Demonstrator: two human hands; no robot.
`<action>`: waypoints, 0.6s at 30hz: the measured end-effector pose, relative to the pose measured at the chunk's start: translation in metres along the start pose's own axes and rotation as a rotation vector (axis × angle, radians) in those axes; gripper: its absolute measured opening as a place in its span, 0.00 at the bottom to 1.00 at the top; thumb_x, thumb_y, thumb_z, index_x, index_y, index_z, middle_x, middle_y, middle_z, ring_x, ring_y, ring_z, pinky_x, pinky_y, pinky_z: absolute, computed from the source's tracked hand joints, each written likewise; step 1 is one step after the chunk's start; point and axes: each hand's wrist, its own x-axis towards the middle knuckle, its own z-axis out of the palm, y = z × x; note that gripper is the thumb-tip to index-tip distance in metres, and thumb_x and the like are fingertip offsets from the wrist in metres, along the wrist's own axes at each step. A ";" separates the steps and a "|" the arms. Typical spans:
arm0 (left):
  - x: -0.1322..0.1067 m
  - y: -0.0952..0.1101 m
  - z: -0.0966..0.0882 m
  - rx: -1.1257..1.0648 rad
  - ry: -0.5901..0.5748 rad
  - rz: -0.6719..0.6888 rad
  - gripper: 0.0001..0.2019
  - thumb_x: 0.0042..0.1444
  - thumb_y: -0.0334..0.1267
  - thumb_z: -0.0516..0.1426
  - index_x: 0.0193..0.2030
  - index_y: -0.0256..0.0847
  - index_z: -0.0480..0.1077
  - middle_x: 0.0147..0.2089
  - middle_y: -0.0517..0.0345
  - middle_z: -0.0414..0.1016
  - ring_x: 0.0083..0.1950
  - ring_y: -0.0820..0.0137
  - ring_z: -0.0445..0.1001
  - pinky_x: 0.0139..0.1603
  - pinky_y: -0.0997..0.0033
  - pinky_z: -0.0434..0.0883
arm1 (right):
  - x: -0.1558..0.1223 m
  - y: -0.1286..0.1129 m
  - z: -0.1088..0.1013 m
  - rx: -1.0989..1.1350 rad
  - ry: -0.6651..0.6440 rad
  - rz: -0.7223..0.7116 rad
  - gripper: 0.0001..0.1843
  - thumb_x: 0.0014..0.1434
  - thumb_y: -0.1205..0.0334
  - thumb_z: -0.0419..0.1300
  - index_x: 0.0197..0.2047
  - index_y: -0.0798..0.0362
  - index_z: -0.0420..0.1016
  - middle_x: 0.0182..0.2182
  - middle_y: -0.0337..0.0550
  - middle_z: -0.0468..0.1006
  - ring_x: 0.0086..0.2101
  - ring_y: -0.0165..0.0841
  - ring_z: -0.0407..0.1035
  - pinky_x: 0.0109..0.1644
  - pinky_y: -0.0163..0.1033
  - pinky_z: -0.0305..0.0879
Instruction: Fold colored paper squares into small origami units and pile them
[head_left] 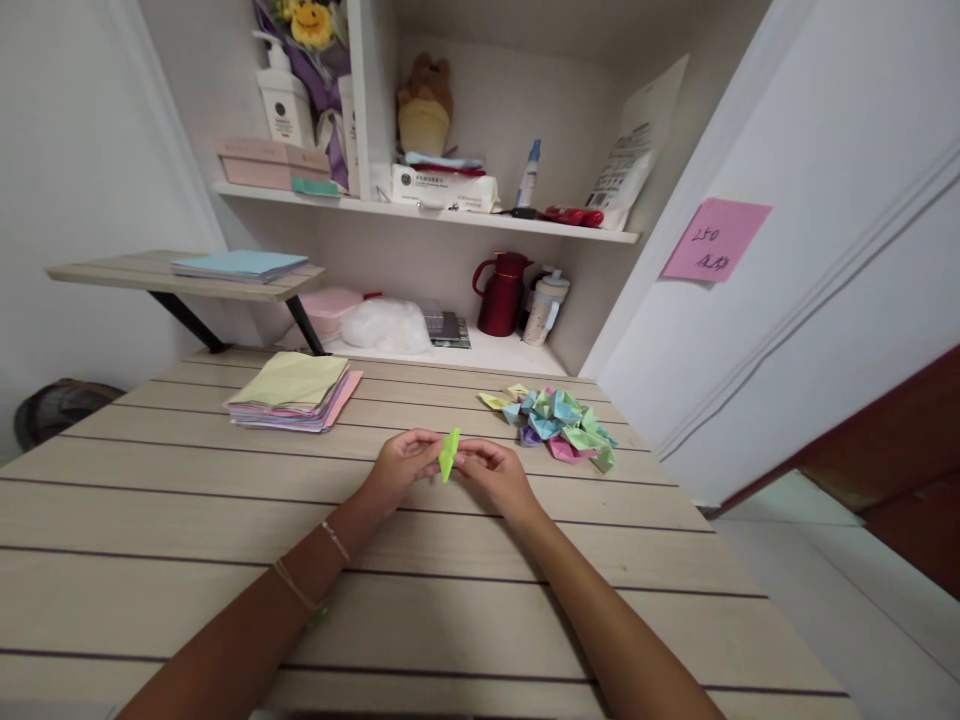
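Observation:
A small folded piece of bright green paper [449, 455] is held up between my two hands over the middle of the table. My left hand [405, 465] pinches its left side with thumb and fingers. From the right, my right hand [496, 475] grips the other side, fingertips closed on the paper. To the right of my hands lies a pile of folded paper pieces [562, 420] in green, blue, pink, yellow and purple. A stack of coloured paper sheets [289, 390], yellow on top, rests farther back on the left.
The slatted wooden table [420, 620] meets a white shelf unit at the back. A raised wooden shelf [112, 270] on black brackets carries blue paper sheets [240, 264]. A red jug [502, 295] and a light bottle [546, 308] stand in the lower compartment. A pink note [716, 240] sticks to the right wall.

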 end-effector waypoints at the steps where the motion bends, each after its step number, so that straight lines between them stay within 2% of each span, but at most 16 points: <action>1: 0.000 -0.001 0.000 -0.006 0.007 0.008 0.13 0.38 0.37 0.65 0.32 0.34 0.71 0.34 0.52 0.76 0.33 0.71 0.74 0.35 0.72 0.72 | 0.000 0.000 0.000 -0.005 0.006 -0.001 0.14 0.44 0.58 0.64 0.35 0.55 0.76 0.23 0.40 0.76 0.24 0.29 0.67 0.29 0.35 0.65; 5: 0.000 -0.003 0.001 0.012 -0.015 0.016 0.14 0.37 0.36 0.65 0.31 0.33 0.71 0.32 0.53 0.76 0.33 0.72 0.74 0.38 0.70 0.72 | -0.002 -0.001 0.000 -0.126 0.019 -0.038 0.12 0.46 0.63 0.59 0.35 0.56 0.76 0.22 0.39 0.73 0.22 0.28 0.64 0.26 0.32 0.61; 9: 0.000 -0.004 0.003 0.091 -0.032 0.005 0.15 0.35 0.37 0.66 0.31 0.33 0.71 0.28 0.56 0.73 0.29 0.73 0.72 0.32 0.72 0.73 | -0.004 -0.003 0.001 -0.273 0.044 -0.104 0.13 0.44 0.68 0.56 0.35 0.55 0.76 0.18 0.35 0.69 0.19 0.26 0.60 0.22 0.30 0.57; 13: 0.000 -0.006 0.005 0.154 -0.012 0.025 0.14 0.35 0.40 0.65 0.28 0.34 0.70 0.25 0.58 0.73 0.26 0.74 0.72 0.28 0.75 0.72 | -0.008 -0.007 0.003 -0.355 0.119 -0.199 0.14 0.44 0.69 0.55 0.36 0.55 0.73 0.18 0.33 0.67 0.18 0.25 0.58 0.21 0.29 0.55; 15: -0.001 -0.006 0.007 0.196 -0.052 -0.005 0.14 0.39 0.43 0.63 0.29 0.34 0.69 0.24 0.57 0.73 0.24 0.74 0.73 0.26 0.75 0.72 | -0.009 -0.010 0.004 -0.432 0.136 -0.280 0.11 0.45 0.70 0.55 0.34 0.55 0.73 0.21 0.36 0.70 0.20 0.26 0.60 0.22 0.30 0.57; 18: -0.006 -0.005 0.008 0.215 -0.177 -0.084 0.15 0.44 0.45 0.60 0.32 0.34 0.70 0.25 0.56 0.74 0.25 0.72 0.75 0.26 0.75 0.72 | -0.010 -0.012 0.002 -0.576 0.139 -0.412 0.11 0.46 0.72 0.53 0.31 0.54 0.75 0.26 0.40 0.74 0.23 0.28 0.63 0.26 0.31 0.59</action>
